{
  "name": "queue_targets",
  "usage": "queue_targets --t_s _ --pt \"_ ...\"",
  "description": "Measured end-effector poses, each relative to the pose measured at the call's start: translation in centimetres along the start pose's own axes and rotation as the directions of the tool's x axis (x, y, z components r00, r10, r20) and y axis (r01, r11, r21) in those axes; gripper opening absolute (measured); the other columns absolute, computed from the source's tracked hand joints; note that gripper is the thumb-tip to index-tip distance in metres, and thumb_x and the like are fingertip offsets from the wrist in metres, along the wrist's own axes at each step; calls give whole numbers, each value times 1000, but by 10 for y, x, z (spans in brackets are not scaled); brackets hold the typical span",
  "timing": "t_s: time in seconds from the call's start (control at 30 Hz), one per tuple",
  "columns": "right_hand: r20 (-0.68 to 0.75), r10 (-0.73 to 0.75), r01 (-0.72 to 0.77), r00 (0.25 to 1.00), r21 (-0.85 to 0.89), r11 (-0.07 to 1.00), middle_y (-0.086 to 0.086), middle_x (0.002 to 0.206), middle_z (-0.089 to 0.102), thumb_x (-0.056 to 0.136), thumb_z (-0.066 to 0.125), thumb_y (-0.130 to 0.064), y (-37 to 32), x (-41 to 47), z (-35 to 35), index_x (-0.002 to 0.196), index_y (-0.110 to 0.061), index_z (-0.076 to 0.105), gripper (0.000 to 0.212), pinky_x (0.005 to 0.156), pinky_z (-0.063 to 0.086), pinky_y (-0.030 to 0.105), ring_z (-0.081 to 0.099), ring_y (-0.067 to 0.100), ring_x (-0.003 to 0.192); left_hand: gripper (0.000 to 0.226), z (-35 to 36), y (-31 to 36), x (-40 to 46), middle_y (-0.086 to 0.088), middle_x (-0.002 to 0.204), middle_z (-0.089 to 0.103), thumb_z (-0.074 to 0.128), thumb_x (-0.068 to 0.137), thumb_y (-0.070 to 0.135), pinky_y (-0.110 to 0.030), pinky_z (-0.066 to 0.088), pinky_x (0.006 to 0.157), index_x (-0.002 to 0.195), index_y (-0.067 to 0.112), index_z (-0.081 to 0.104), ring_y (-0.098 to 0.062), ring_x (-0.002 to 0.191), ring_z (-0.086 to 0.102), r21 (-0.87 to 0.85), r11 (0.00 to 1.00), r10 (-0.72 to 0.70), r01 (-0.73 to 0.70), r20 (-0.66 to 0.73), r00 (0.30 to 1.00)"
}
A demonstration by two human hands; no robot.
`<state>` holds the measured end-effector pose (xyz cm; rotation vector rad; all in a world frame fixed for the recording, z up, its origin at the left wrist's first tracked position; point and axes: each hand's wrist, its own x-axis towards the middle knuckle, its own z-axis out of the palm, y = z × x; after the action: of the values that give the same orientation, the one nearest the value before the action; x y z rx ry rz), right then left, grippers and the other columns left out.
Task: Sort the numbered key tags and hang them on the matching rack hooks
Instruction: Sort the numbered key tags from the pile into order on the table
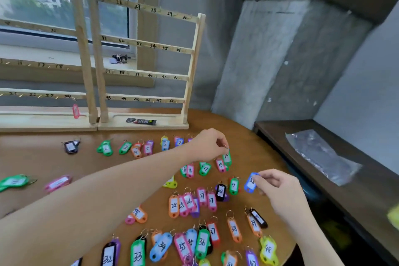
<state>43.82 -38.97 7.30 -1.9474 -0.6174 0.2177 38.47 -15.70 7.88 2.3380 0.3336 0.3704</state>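
Two wooden racks at upper left, pale square-edged slats inked with numbers, small hooks beneath. One pink tag hung under 24 on the left rack. Dozens of glossy plastic tags spread in rough rows across the round brown table (too many overlapping to count), each an oblong with a white paper label. Left hand, centre frame, pinched the ring of a green tag marked 19, dangling. Right hand, lower right, pinched a blue tag just above the table. One crinkled clear bag on the dark bench at right.
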Motion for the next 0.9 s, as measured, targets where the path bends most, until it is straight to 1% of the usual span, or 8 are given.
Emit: queue_targets --t_s 0.07,0.13,0.17,0.27,0.5,0.6,0.77,0.9 --pt "-2 6 -6 1000 -5 1000 -4 54 66 90 76 -12 3 5 -4 84 -10 76 6 44 34 8 50 0 43 10 15 3 20 7 94 70 70 91 24 -26 46 77 81 24 71 -7 78 58 55 998 -9 7 35 999" --pt "-3 15 -15 1000 -11 1000 -5 56 67 92 74 -13 8 10 -8 86 -12 77 6 45 36 7 52 -1 45 14 30 5 38 10 94 70 67 91 27 -36 39 92 78 30 69 -13 93 57 145 989 -9 0 59 998" --pt "-5 25 -25 1000 -12 1000 -6 57 68 93 72 -14 11 12 -9 88 -13 78 7 45 35 7 53 -1 46 15 36 6 45 11 95 70 65 92 27 -39 34 95 78 31 69 -15 100 56 168 986 -12 -1 78 997" --pt "-13 53 -53 998 -4 999 -7 54 65 95 69 -14 22 18 -10 91 -13 79 10 44 33 6 53 -2 46 19 49 5 61 13 96 69 60 93 23 -40 28 96 79 30 70 -19 109 52 214 977 -28 1 123 992" --pt "-31 106 -105 994 17 994 -8 58 68 96 67 -12 36 28 -9 89 -16 78 13 48 39 9 57 -1 50 21 67 -3 82 11 94 71 57 93 23 -40 26 91 77 30 68 -18 102 56 273 962 -32 -4 126 991" --pt "-39 113 -113 993 9 994 -6 64 71 96 67 -14 40 28 -11 89 -20 77 14 57 44 16 59 1 54 19 72 -7 86 11 95 70 58 93 24 -42 26 94 79 30 69 -19 103 54 318 947 -10 -33 134 991" --pt "-36 120 -122 992 -47 991 -7 67 72 96 67 -16 47 28 -17 90 -22 76 13 63 46 23 62 2 56 12 78 -9 86 9 97 70 61 94 33 -43 28 95 89 29 72 -20 104 50 403 912 38 -80 113 993" --pt "-7 140 -141 990 -50 989 -8 64 71 96 68 -17 50 25 -17 87 -24 75 14 65 47 26 62 2 55 17 69 -4 83 5 103 70 56 99 38 -43 29 96 101 28 69 -22 108 48 458 882 84 -108 72 994"
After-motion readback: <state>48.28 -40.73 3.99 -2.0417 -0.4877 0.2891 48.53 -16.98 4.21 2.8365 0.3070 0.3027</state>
